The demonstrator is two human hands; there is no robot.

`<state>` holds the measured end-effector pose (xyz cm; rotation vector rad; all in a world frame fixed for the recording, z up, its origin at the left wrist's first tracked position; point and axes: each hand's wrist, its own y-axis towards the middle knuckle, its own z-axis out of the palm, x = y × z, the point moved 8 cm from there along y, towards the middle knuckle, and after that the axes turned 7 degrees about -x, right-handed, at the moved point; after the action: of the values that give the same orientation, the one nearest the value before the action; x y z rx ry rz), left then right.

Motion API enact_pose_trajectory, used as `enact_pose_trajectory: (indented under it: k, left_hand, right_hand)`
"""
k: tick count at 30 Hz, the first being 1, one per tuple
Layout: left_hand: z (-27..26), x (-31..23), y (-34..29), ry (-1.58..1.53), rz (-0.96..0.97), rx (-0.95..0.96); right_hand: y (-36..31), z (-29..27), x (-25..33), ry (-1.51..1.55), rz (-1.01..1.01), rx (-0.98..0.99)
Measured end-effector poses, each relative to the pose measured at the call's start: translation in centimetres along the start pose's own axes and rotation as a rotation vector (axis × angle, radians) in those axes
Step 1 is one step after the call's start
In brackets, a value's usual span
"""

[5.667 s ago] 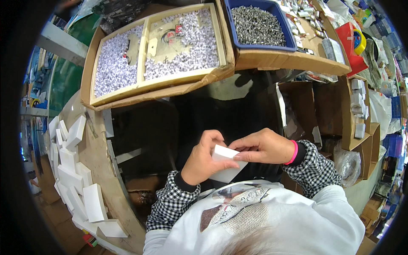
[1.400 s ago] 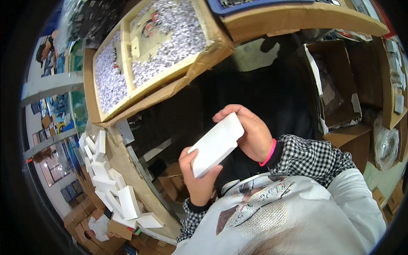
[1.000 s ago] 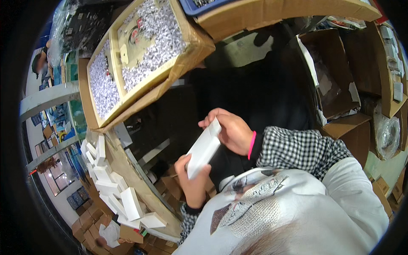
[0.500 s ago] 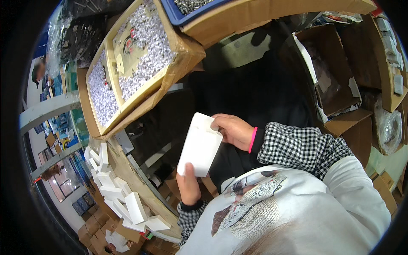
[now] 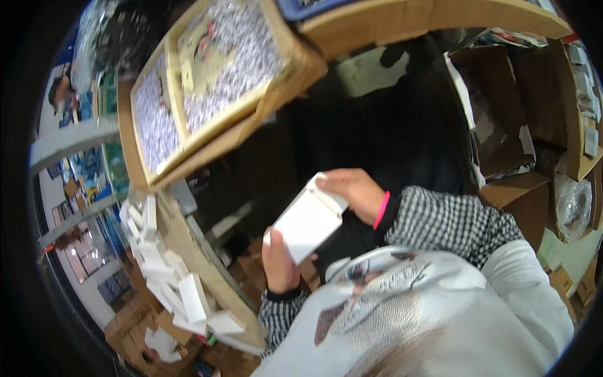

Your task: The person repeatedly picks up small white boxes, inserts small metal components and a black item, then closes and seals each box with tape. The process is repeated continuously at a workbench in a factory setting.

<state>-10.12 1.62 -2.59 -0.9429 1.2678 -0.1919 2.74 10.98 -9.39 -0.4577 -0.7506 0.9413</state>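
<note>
Between my two hands I hold a small white box [image 5: 308, 225], tilted over my lap. My left hand [image 5: 280, 264] grips its lower left end, thumb lying on the broad face. At the upper right end my right hand [image 5: 355, 192], with a pink band at the wrist, has its thumb and fingers on the flap. The flap looks folded over nearly to the box edge; whether it is fully tucked in is blurred. Fingers under the box are mostly hidden.
Several white boxes [image 5: 193, 298] lie piled on a bench at the left. Above it, a divided wooden tray [image 5: 179, 100] holds many small whitish pieces. Beside that is a blue bin [image 5: 314, 10]. An opened cardboard carton [image 5: 496, 119] stands at the right.
The box has tilted clockwise in my hands. Its end flap, upright before, is now folded down under my right thumb. The whole view has shifted a little.
</note>
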Motion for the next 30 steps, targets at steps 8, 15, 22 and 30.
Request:
enact_pose_trajectory:
  k: [8,15,22,30]
  left_hand:
    - [0.8,-2.7,-0.8,0.824,0.606,-0.167]
    - [4.1,-3.3,-0.6,1.313,0.713,-0.054]
    - [4.2,-3.3,-1.5,1.352,0.668,-0.091]
    - [3.6,-2.9,-2.5,1.464,0.661,-0.139]
  right_hand:
    - [0.7,-1.3,-1.2,-0.18,0.006,-0.12]
    - [0.1,-0.8,-0.7,-0.306,-0.009,-0.067]
    - [0.0,-0.7,-1.8,-0.168,0.042,0.018]
    - [-0.2,-0.5,-2.5,-0.238,0.1,0.042]
